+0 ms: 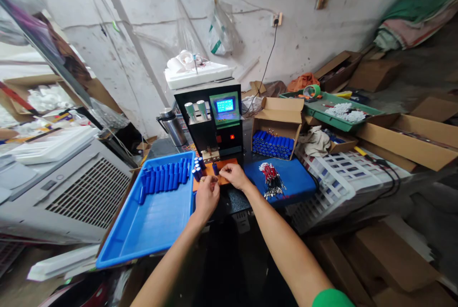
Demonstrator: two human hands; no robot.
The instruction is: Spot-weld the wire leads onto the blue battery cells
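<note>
My left hand (207, 196) is closed, thumb and fingers together, at the front edge of an orange work plate (225, 181). What its fingers hold, if anything, I cannot make out. Fingers pinched, my right hand (233, 175) is at the right side of a blue cylindrical battery cell (215, 168) upright on the plate. Whether it touches the cell or pinches something small is unclear. Above that cell are the electrodes of a black spot welding machine (227, 147) with a lit screen (224, 106). Several blue cells (197, 171) with pale ends cluster left of my fingers.
A blue tray (157, 221) on the left holds rows of blue cells. On a blue pad (296, 178) to the right lies a bundle of red and black wires (272, 178). Behind it stands a cardboard box (279, 111) of cells. A steel flask (173, 128) is beside the machine.
</note>
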